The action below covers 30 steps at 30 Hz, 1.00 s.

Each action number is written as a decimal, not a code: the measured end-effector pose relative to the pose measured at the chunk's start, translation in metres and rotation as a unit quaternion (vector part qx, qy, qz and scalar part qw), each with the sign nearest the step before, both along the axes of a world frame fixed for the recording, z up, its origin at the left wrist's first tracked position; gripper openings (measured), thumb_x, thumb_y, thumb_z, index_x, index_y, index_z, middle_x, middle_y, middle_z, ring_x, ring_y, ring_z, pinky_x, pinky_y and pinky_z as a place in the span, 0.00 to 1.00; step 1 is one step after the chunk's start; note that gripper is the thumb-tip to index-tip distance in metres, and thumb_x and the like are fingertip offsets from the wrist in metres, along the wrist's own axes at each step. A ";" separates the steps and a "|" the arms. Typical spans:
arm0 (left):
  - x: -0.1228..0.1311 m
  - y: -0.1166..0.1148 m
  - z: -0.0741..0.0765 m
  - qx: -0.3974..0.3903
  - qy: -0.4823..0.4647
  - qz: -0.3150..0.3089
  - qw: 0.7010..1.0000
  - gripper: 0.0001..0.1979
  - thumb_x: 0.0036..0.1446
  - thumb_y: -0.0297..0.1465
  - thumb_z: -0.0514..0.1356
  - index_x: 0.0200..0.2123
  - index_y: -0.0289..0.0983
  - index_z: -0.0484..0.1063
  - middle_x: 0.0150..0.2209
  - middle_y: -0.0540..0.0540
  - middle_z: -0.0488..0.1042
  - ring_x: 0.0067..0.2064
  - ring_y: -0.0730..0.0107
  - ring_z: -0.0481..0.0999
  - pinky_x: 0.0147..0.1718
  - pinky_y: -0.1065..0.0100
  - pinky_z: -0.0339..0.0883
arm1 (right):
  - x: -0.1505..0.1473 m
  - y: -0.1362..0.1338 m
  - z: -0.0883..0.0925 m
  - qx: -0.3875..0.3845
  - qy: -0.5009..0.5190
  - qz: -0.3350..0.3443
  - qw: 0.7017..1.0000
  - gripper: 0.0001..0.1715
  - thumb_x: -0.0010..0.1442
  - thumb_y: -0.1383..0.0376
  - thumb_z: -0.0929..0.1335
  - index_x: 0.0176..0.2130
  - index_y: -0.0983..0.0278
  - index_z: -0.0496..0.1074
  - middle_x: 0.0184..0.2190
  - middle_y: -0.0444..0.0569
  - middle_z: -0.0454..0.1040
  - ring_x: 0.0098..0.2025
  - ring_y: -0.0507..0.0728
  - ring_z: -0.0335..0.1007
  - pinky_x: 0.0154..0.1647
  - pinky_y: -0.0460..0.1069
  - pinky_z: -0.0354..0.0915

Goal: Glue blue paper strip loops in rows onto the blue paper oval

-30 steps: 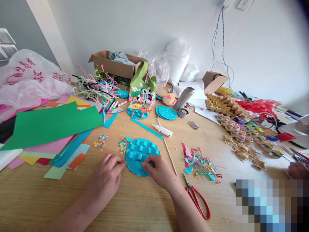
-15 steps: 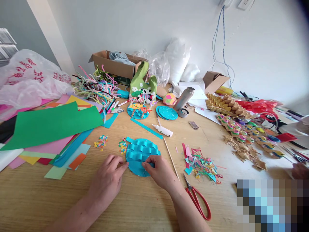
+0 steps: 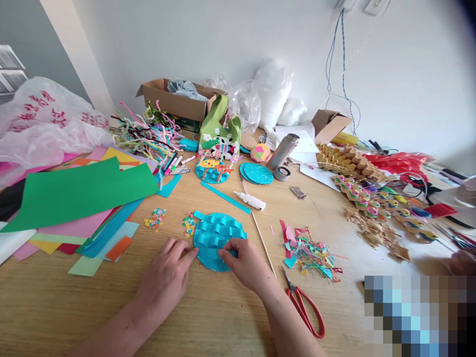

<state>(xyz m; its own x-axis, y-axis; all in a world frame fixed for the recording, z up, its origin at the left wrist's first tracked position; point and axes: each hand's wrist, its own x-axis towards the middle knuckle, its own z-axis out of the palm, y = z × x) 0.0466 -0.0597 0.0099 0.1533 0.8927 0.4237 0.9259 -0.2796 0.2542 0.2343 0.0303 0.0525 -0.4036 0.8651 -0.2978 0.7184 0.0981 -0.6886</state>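
A round blue paper disc point(image 3: 211, 260) lies on the table, with rows of looped blue paper strips point(image 3: 219, 230) across its upper part. My left hand point(image 3: 169, 267) is closed, thumb and index finger meeting at the disc's left edge. Over the lower right of the disc, my right hand point(image 3: 245, 263) is closed in a pinch at a blue strip; its fingers partly hide what they hold. Beside the disc lie paper dots point(image 3: 189, 225) on the left and a thin wooden stick point(image 3: 263, 243) on the right. Red-handled scissors point(image 3: 303, 307) rest near my right forearm.
Coloured paper sheets point(image 3: 85, 193) cover the left side. A glue bottle point(image 3: 251, 200), a loose blue strip point(image 3: 225, 197) and a metal flask point(image 3: 283, 151) are beyond the disc. Paper scraps point(image 3: 312, 255) lie to the right. Another person's hand point(image 3: 463, 262) shows at the far right.
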 end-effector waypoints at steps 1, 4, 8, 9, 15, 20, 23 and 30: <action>0.000 0.000 0.000 -0.003 0.001 0.001 1.000 0.21 0.54 0.14 0.51 0.45 0.35 0.76 0.38 0.43 0.71 0.41 0.61 0.69 0.39 0.60 0.71 | 0.000 0.000 0.000 0.001 -0.001 0.000 1.000 0.08 0.58 0.66 0.68 0.28 0.64 0.74 0.24 0.44 0.74 0.28 0.52 0.64 0.28 0.46 0.52; 0.000 0.000 -0.001 -0.011 0.007 0.003 1.000 0.21 0.53 0.14 0.51 0.45 0.35 0.76 0.38 0.43 0.71 0.41 0.61 0.69 0.39 0.60 0.71 | 0.001 0.001 -0.002 0.004 -0.001 0.000 1.000 0.08 0.58 0.66 0.68 0.28 0.64 0.74 0.24 0.43 0.73 0.28 0.52 0.64 0.27 0.46 0.52; 0.001 0.000 0.000 -0.011 0.011 0.003 1.000 0.21 0.53 0.14 0.52 0.45 0.35 0.76 0.38 0.43 0.71 0.41 0.61 0.69 0.39 0.60 0.72 | 0.001 0.001 -0.004 0.006 0.000 -0.001 1.000 0.08 0.58 0.65 0.68 0.27 0.64 0.74 0.24 0.44 0.73 0.28 0.52 0.64 0.28 0.46 0.53; 0.001 0.000 0.000 -0.012 0.012 0.002 1.000 0.21 0.53 0.14 0.52 0.45 0.35 0.76 0.38 0.43 0.71 0.41 0.61 0.69 0.39 0.60 0.72 | 0.001 0.001 -0.004 0.006 -0.001 -0.002 1.000 0.08 0.58 0.65 0.68 0.27 0.64 0.74 0.24 0.44 0.73 0.28 0.52 0.64 0.28 0.46 0.53; 0.002 0.000 0.000 -0.015 0.015 -0.002 1.000 0.22 0.52 0.14 0.52 0.45 0.34 0.76 0.38 0.43 0.71 0.41 0.60 0.69 0.38 0.59 0.72 | 0.001 0.000 -0.003 0.009 -0.010 0.000 1.000 0.08 0.58 0.65 0.68 0.28 0.64 0.74 0.24 0.44 0.73 0.28 0.52 0.64 0.28 0.46 0.52; 0.003 0.000 0.000 -0.021 0.028 0.002 0.999 0.21 0.53 0.15 0.52 0.45 0.35 0.76 0.38 0.43 0.72 0.40 0.61 0.70 0.39 0.60 0.73 | 0.001 0.001 -0.003 0.006 -0.009 -0.001 1.000 0.08 0.58 0.65 0.68 0.28 0.64 0.74 0.25 0.44 0.73 0.28 0.51 0.63 0.27 0.46 0.52; 0.004 -0.001 0.001 -0.030 0.031 0.003 0.999 0.22 0.52 0.14 0.52 0.45 0.35 0.76 0.38 0.43 0.72 0.41 0.61 0.70 0.40 0.59 0.73 | 0.001 0.000 -0.003 0.005 -0.005 0.000 1.000 0.09 0.58 0.64 0.68 0.28 0.64 0.74 0.24 0.44 0.73 0.28 0.51 0.63 0.27 0.45 0.51; 0.005 -0.001 0.004 -0.072 0.046 0.010 0.996 0.22 0.53 0.14 0.52 0.46 0.35 0.76 0.40 0.42 0.73 0.43 0.60 0.70 0.42 0.59 0.73 | 0.001 0.001 -0.002 -0.003 0.017 0.005 1.000 0.10 0.59 0.62 0.68 0.29 0.64 0.74 0.24 0.44 0.72 0.28 0.51 0.63 0.27 0.45 0.52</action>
<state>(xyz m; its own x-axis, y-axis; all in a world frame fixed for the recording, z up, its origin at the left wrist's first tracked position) 0.0518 -0.0605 0.0140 0.1674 0.9465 0.2759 0.9519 -0.2280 0.2047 0.2357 0.0308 0.0501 -0.4221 0.8596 -0.2879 0.6930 0.1013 -0.7138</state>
